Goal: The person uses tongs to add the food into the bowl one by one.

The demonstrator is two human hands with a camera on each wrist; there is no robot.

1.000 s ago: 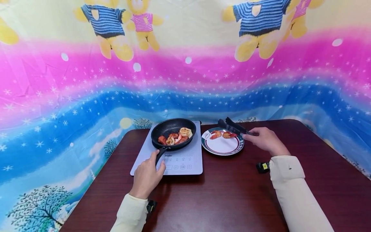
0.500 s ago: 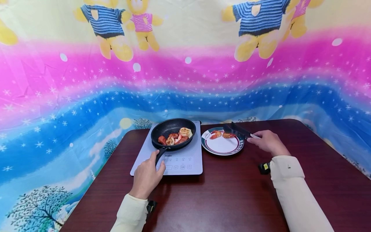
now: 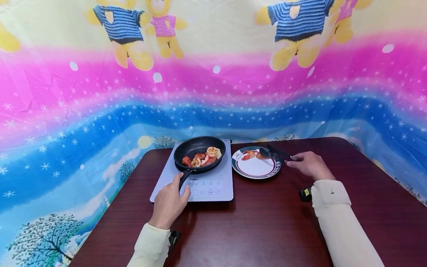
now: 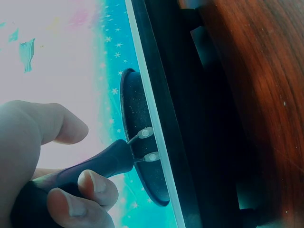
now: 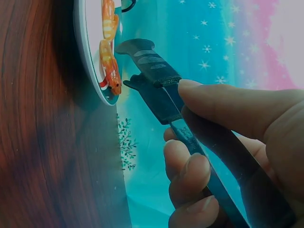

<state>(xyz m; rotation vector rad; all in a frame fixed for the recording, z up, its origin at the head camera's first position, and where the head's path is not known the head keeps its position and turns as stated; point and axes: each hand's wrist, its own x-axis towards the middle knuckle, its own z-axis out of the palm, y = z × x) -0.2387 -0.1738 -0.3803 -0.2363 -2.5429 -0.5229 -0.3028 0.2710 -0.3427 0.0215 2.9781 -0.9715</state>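
Observation:
My left hand (image 3: 169, 203) grips the black handle of a frying pan (image 3: 190, 145), which sits on a white induction cooktop (image 3: 160, 185). Several browned food pieces lie in the pan, among them lotus root slices (image 3: 213, 151). In the left wrist view the fingers curl under the pan handle (image 4: 95, 164). My right hand (image 3: 311, 165) holds black-tipped tongs (image 3: 277, 152) between thumb and fingers. The tong tips stand apart over the right side of a plate (image 3: 255, 171). Two cooked shrimp (image 5: 110, 66) lie on that plate, the nearer one partly hidden by the tongs in the head view.
The plate stands just right of the cooktop on a dark wooden table (image 3: 253, 230). Behind the table hangs a patterned cloth (image 3: 213, 92) with bears and snowflakes. Cooktop buttons (image 3: 210, 192) lie close to the left hand.
The tongs have turned and lowered toward the right shrimp, now covering part of it. My right hand has shifted slightly; the left hand and pan have stayed put.

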